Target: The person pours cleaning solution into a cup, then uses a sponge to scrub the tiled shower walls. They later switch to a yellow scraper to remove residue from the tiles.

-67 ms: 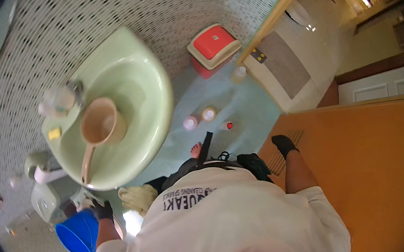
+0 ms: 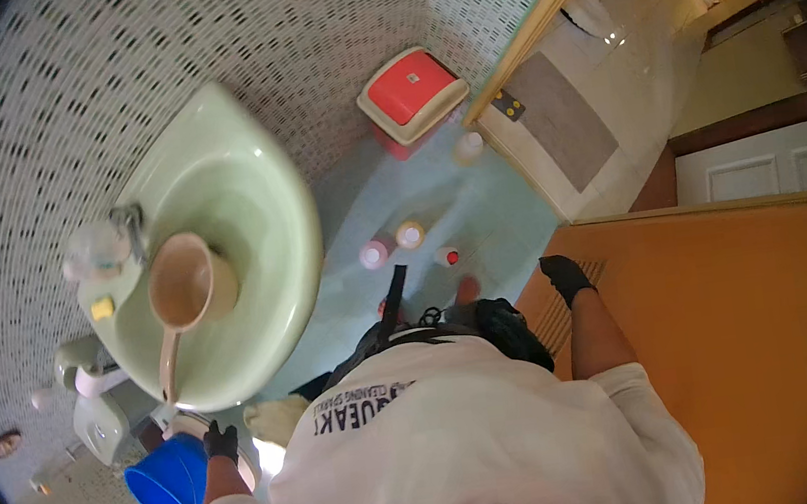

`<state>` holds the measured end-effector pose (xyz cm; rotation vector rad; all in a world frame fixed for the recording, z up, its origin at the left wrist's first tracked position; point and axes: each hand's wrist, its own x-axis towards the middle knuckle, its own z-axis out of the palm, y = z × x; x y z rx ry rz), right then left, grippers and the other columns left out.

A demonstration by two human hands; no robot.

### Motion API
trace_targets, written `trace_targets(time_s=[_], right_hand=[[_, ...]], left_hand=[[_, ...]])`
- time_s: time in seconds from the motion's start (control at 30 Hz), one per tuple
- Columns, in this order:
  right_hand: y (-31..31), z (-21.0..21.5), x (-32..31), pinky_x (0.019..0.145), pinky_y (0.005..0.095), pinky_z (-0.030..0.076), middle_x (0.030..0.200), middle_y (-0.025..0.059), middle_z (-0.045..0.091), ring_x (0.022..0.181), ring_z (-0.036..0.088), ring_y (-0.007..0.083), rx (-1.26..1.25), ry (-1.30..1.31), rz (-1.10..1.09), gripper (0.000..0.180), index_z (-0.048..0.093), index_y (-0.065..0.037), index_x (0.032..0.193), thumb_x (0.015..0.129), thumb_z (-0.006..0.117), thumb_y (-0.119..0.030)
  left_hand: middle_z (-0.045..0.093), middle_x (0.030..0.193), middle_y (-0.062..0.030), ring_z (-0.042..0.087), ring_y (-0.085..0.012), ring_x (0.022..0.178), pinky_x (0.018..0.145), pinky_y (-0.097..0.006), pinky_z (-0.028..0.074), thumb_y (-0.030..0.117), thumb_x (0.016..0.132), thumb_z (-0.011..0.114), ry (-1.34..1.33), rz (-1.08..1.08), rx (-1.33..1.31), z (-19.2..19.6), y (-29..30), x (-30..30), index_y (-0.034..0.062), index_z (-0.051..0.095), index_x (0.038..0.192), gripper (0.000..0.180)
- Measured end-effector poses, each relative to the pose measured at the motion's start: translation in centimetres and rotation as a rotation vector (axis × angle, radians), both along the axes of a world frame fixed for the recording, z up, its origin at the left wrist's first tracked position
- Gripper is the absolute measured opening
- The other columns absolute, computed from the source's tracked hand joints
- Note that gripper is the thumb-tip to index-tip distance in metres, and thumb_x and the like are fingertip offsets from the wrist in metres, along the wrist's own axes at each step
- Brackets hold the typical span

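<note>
My left hand (image 2: 220, 441), in a dark glove, is beside a blue bucket (image 2: 172, 487) with its fingers apart and nothing seen in them. Out to the right, my right hand (image 2: 566, 277), also gloved, has its fingers stretched out by the slatted vent of an orange door (image 2: 716, 334). Whether it touches the door I cannot tell. A pale green sink (image 2: 273, 298) stands ahead on the left, and a beige dipper (image 2: 188, 283) lies in it with its handle toward me. A pale cloth (image 2: 276, 421) hangs at my left side.
Several bottles stand on the blue floor, among them a pink-topped bottle (image 2: 373, 253) and a red-capped bottle (image 2: 446, 257). A red and cream bin (image 2: 412, 95) is by the wall. Beyond the doorway lies a grey mat (image 2: 559, 122). A yellow sponge (image 2: 102, 308) rests on the sink's rim.
The view has shifted a little, and the sink appears further left and lower. My left hand has drawn slightly away from the bucket's rim. A second foot shows below the bottles.
</note>
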<state>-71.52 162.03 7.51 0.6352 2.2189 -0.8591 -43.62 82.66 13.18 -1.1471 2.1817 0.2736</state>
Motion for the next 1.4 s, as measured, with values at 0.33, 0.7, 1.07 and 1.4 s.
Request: trace_targets(time_s=[0.33,0.7,1.07,1.4], right_hand=[[5.0,-12.0,-19.2,0.097,0.0366,0.040,0.117,0.0151,0.058,0.111,0.054,0.0280,0.089,-0.230,0.408,0.060,0.049,-0.010,0.128,0.076,0.065,-0.035],[0.6,-29.6,-41.4,0.086,0.0430,0.047,0.109,0.0221,0.060,0.103,0.057,0.0361,0.142,0.188,0.472,0.056,0.050,-0.011,0.121,0.071,0.069,-0.028],[0.3,-43.1,-41.7,0.085,0.0476,0.047,0.114,0.0301,0.047,0.101,0.054,0.0442,0.337,0.160,0.471,0.085,0.030,-0.020,0.137,0.065,0.075,-0.032],[-3.2,-39.4,-31.7,0.084,0.0466,0.046,0.113,0.0170,0.052,0.101,0.055,0.0360,0.338,0.135,0.584,0.041,0.056,-0.022,0.117,0.077,0.060,-0.020]], left_hand=[[0.058,0.117,-0.0209,0.055,-0.0302,0.110,0.091,-0.038,0.044,0.021,0.077,0.064,-0.099,0.063,0.029,5.2,19.3,-6.2,-0.0040,0.054,0.118,0.049],[0.060,0.115,-0.0159,0.058,-0.0229,0.100,0.085,-0.033,0.046,0.015,0.079,0.065,-0.304,0.375,0.144,3.9,27.7,-8.4,0.0027,0.055,0.120,0.044],[0.065,0.099,-0.0159,0.061,-0.0314,0.095,0.082,-0.042,0.049,0.024,0.081,0.055,-0.531,0.266,0.267,5.6,27.3,-4.4,0.0080,0.066,0.090,0.022],[0.063,0.107,-0.0182,0.061,-0.0273,0.098,0.087,-0.037,0.047,0.015,0.079,0.061,-0.355,0.003,0.253,1.3,28.0,-9.0,0.0010,0.060,0.113,0.037]])
